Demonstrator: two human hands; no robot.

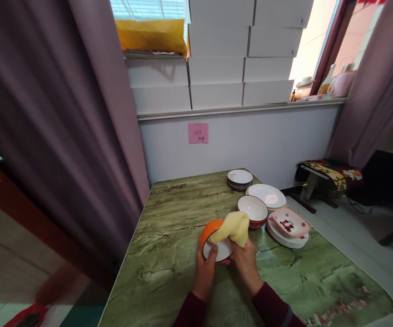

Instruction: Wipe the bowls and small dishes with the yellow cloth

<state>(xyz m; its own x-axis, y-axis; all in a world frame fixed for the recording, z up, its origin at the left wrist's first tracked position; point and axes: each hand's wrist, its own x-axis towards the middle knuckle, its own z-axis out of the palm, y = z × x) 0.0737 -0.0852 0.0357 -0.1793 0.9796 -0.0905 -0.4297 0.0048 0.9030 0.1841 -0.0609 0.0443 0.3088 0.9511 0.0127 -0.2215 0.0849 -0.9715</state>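
An orange bowl [210, 228] with a white inside is tilted up above the table, its opening turned toward me. My left hand [205, 269] grips its left side, with the thumb over the rim. A folded yellow cloth [234, 227] is bunched in my right hand [246, 259] and lies against the bowl's upper right rim and inside. The fingers of my right hand are partly hidden under the cloth. Just beyond my right hand stands a stack of bowls [252, 208], white inside with a dark rim.
On the green marbled table [162, 254], small plates [240, 176] are stacked at the back, white plates [267, 195] nearer, and plates topped by a pink patterned dish [290, 222] at the right. Behind are a wall with a pink note [198, 133] and a curtain [107, 91] at left.
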